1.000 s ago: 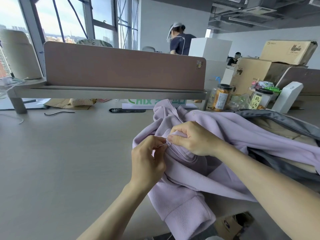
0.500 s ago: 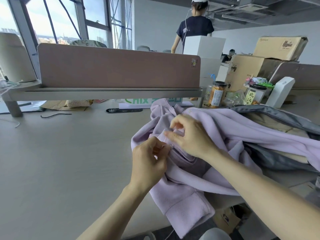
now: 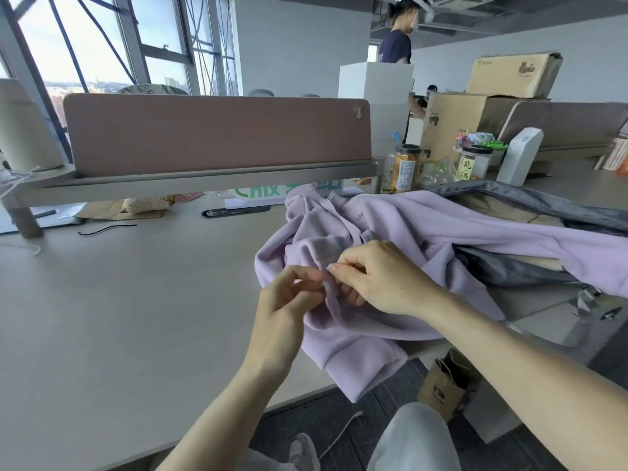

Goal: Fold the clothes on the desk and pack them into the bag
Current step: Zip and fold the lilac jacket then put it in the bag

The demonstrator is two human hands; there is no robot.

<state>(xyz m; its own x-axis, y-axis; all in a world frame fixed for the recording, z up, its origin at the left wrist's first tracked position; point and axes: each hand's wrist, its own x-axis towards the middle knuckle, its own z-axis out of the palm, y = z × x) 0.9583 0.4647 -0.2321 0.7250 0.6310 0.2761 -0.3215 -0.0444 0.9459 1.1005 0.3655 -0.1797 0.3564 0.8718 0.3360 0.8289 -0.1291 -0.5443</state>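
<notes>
At the near right edge of a pale counter (image 3: 119, 317), a person works on a lilac fleece garment (image 3: 441, 226) that lies bunched in a heap, one cuffed end hanging over the counter's near edge and the rest trailing right across an open grey bag (image 3: 530, 198). The bag lies on the counter at far right, its flap raised and tan fabric showing inside.

The left hand (image 3: 289, 300) and right hand (image 3: 377, 280) meet at a raised fold in the middle of the heap. The left fingers (image 3: 302, 277) are curled, thumb and forefinger pinching the fleece edge. The right fingers (image 3: 346, 271) are bent over the same fold, the thumb pressing it from above. Whether a zip lies between them cannot be told.

Beyond the garment, a brown divider panel (image 3: 217, 130) runs across the counter. To its right stand two snack jars (image 3: 406, 168), a white upright device (image 3: 518, 154) and stacked cardboard boxes (image 3: 455, 120). A black cable (image 3: 107, 229) lies on the counter at far left. A brown paper bag (image 3: 441, 389) sits on the floor below the counter's edge, and another person (image 3: 396, 45) stands in the background.
</notes>
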